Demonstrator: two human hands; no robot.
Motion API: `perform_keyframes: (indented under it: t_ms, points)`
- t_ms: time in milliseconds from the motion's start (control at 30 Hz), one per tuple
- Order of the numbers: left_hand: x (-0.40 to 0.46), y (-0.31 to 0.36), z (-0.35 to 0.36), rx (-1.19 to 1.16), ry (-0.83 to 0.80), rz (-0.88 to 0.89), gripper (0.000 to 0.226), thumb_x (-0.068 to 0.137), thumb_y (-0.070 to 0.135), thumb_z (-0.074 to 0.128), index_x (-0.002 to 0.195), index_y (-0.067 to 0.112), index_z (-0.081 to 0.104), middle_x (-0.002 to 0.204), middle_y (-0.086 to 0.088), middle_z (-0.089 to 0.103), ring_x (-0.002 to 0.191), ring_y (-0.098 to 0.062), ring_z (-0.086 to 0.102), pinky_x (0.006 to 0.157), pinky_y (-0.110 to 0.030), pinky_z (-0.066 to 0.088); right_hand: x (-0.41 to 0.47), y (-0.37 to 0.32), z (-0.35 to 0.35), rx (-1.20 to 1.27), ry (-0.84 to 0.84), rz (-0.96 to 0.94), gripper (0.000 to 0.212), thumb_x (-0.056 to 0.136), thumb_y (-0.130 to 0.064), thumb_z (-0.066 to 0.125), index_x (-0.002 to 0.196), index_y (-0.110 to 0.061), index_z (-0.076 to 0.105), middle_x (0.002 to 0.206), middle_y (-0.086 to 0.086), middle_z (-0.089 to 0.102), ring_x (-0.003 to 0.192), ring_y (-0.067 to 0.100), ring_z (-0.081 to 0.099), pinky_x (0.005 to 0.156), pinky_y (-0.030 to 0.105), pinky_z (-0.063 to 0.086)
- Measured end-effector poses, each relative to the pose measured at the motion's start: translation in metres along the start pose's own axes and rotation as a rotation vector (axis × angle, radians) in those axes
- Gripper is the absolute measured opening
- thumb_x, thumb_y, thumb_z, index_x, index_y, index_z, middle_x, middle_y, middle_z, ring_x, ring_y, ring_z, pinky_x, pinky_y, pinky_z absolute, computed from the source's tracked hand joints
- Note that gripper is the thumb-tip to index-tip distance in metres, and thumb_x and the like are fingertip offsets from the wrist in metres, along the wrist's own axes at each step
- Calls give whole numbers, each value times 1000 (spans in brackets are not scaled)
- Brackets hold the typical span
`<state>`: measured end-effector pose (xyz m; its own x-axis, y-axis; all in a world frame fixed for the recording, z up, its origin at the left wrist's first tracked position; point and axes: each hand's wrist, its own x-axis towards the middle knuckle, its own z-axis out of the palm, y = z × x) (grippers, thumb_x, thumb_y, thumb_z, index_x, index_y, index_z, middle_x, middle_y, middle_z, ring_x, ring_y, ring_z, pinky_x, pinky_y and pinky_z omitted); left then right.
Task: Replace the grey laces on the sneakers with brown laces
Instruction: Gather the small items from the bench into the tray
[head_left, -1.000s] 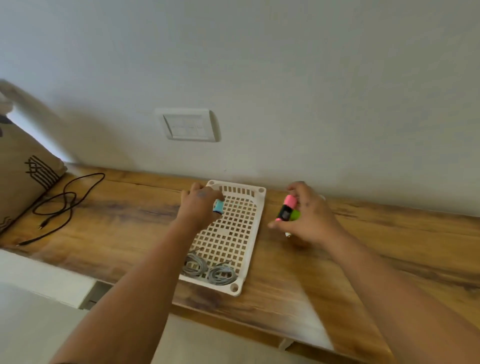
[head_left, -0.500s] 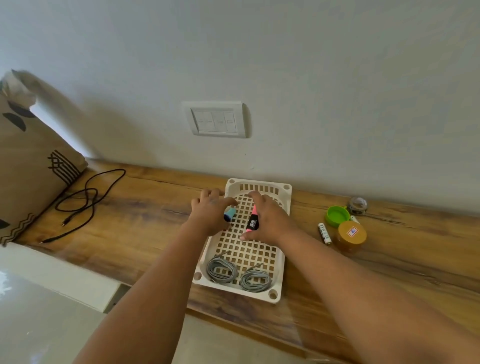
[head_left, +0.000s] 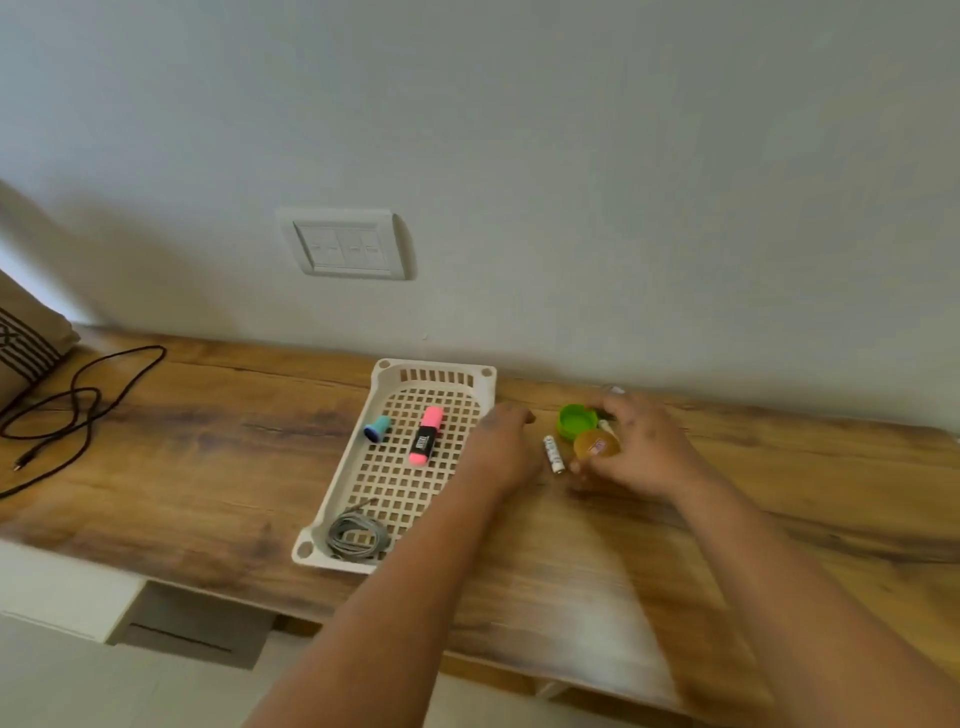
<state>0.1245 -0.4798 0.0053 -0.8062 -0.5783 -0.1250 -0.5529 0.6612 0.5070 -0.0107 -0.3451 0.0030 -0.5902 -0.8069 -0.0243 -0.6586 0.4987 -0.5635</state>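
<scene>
The grey laces (head_left: 357, 535) lie coiled in the near end of the white basket (head_left: 332, 499), which sits on the wooden shelf (head_left: 208, 452) against the wall. Farther along the basket floor lie a pink highlighter (head_left: 427, 435) and, left of it, a small teal cap (head_left: 378, 428).

The left hand (head_left: 503, 448) reaches across the basket's right rim, fingers loosely bent and blurred; I cannot tell whether it holds anything. Just right of it a white battery (head_left: 554, 453) lies on the wood. The right hand (head_left: 644, 447) is at an amber jar (head_left: 596, 446), thumb and fingers curled about it. A green lid (head_left: 575, 419) sits just behind the jar, touching it or nearly so.

Far left, a black cable (head_left: 78, 400) loops over the shelf beside a patterned brown bag (head_left: 26, 343). A switch plate (head_left: 347, 245) is on the wall above.
</scene>
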Motion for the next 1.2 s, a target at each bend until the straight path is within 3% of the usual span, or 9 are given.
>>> perform_keyframes:
  t_ms: [100,367,467,533,600,733,867,967,1200]
  points:
    - [7,17,16,135,-141,38,63,86,29,72,139,9,46,140,-9,47,133,-27,41,108,-33,31,-8,6,11,-32,-38,-57,73,63,-33,90,128,-17,59,122,6,53,113,25,50,87,23,35]
    - [11,12,22,102,-150,4,63,77,37,80,132,19,54,130,-7,45,126,-25,42,105,-34,37,-15,19,12,25,21,-20,59,67,-28,86,119,-20,60,111,-1,51,103,22,53,77,26,38]
    - [-11,-3,-2,164,-53,85,64,80,44,76,136,26,51,132,-2,42,126,-21,37,107,-37,37,-12,14,8,75,93,-31,59,64,-30,89,115,-20,61,108,2,59,95,19,55,70,22,35]
    - [-27,-23,-28,202,27,71,62,81,46,74,136,31,50,135,0,42,127,-20,36,107,-36,34,-12,3,4,105,132,-49,58,64,-30,90,113,-19,61,105,0,58,89,15,53,67,12,34]
    - [-43,-51,-59,255,62,-7,62,80,46,75,136,37,49,138,2,41,131,-20,35,109,-40,35,-11,-16,7,131,118,-76,58,65,-33,89,114,-22,60,107,-3,54,92,12,52,71,8,35]
    - [-60,-107,-99,444,-14,-168,61,77,51,75,132,48,49,133,4,37,124,-19,32,104,-41,36,-6,-65,31,191,-2,-109,57,69,-40,86,116,-29,56,114,-10,52,101,9,53,83,23,43]
    - [-63,-128,-95,471,-86,-170,62,77,53,75,132,51,47,127,5,35,120,-17,30,103,-39,32,-3,-105,70,163,-107,-198,56,73,-42,82,119,-32,52,118,-10,54,102,8,53,80,23,43]
    - [-57,-137,-86,472,-95,-157,64,79,52,73,136,52,44,131,3,35,125,-19,30,106,-42,31,0,-123,99,70,-124,-232,59,77,-41,78,127,-28,48,121,-5,54,108,15,54,88,30,49]
    - [-50,-152,-79,452,-149,-217,67,86,49,67,144,51,34,140,0,35,133,-23,28,110,-46,28,1,-129,116,21,-137,-212,72,73,-45,81,132,-27,44,130,-3,50,118,17,49,96,30,46]
